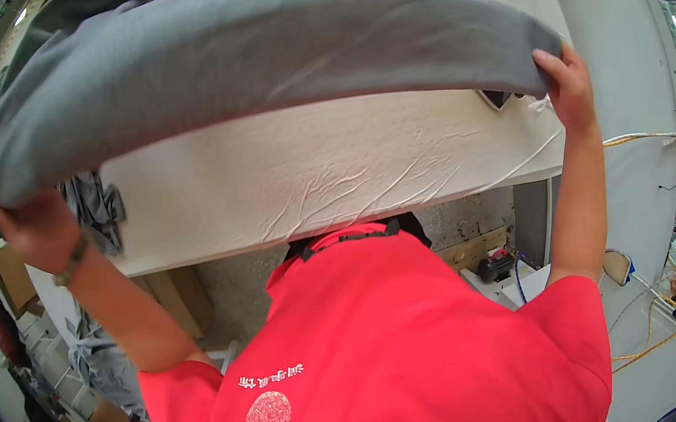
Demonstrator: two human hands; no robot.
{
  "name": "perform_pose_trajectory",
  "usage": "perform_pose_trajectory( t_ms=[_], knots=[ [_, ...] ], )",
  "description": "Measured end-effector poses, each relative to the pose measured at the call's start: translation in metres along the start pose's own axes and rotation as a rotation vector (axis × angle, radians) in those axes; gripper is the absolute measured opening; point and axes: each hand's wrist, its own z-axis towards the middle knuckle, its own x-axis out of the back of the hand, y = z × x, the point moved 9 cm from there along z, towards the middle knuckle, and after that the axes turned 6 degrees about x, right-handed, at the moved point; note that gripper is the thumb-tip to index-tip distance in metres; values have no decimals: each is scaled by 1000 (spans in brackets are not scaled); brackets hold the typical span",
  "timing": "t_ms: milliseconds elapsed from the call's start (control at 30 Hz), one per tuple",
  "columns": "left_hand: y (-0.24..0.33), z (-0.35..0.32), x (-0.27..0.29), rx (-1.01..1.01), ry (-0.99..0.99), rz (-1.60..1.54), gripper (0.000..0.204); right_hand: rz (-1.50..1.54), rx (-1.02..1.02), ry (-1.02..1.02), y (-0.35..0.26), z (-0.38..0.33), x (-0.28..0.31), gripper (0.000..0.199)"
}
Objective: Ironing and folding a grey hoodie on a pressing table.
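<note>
A long piece of grey fabric [272, 47], seemingly folded lengthwise, stretches across the upper part of the view between my two hands. Its near left end is gripped by my left hand [43, 231], the fingers mostly hidden beneath the cloth. At the other end my right hand [569, 83] pinches the right corner, thumb on top. Below the fabric lies the pale, wrinkled cover of a table [206, 191]. The dark corner of a flat object [498, 99] shows under the fabric near my right hand, too covered to name.
Crumpled grey cloth [96, 210] hangs at the table's left edge. A cardboard box [179, 298] stands below it. To the right, a black motor-like device [497, 265] sits under the table, and yellow and white hoses [664, 135] run beside the wall.
</note>
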Motion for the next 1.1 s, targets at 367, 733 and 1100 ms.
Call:
perform_pose_trajectory(
  t_ms=[367,733,1100],
  knots=[
    [-259,-247,129,558,1033,5,39,-377,-358,-499,170,-9,-57,28],
    [-240,-197,82,780,777,478,13,-277,-433,-552,149,-2,-69,39],
    [-233,-226,98,980,697,977,25,-278,-462,-516,194,-31,-60,55]
  ],
)
